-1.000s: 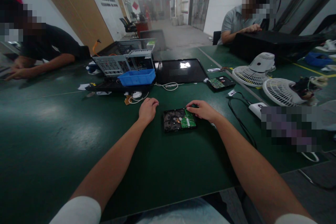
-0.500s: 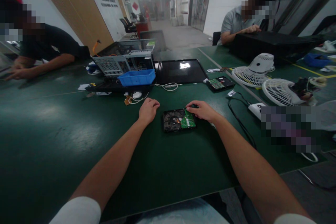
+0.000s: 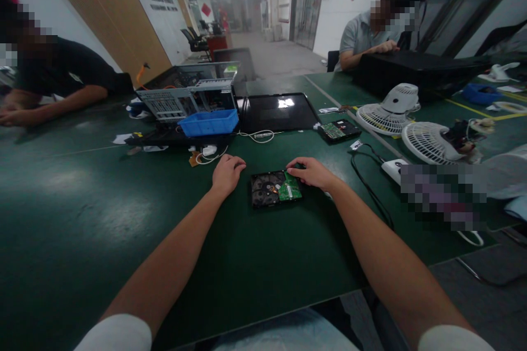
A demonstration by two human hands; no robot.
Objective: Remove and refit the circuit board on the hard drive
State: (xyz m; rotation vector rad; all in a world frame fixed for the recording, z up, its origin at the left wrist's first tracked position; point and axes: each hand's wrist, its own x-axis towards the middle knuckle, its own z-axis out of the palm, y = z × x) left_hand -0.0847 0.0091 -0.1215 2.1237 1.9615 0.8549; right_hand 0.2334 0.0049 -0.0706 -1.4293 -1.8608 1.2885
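A hard drive point(image 3: 269, 191) lies on the green table in front of me, its green circuit board side facing up. My right hand point(image 3: 310, 171) is at its far right corner, thumb and fingers closed on the edge. To the left of the drive, apart from it, my left hand point(image 3: 228, 174) rests on the table. Its fingers are curled together, and what they hold, if anything, is hidden. Another drive with a green board point(image 3: 340, 130) lies farther back on the right.
An opened computer case point(image 3: 168, 104) stands behind a blue tray point(image 3: 209, 122), beside a black panel point(image 3: 280, 112). Right of me are white fan parts point(image 3: 389, 109), a power strip point(image 3: 393, 170) and a black cable point(image 3: 370, 192). Two people sit across the table.
The whole view has shifted slightly, so things appear a little farther left. Both hands and the hard drive keep nearly the same positions relative to each other.
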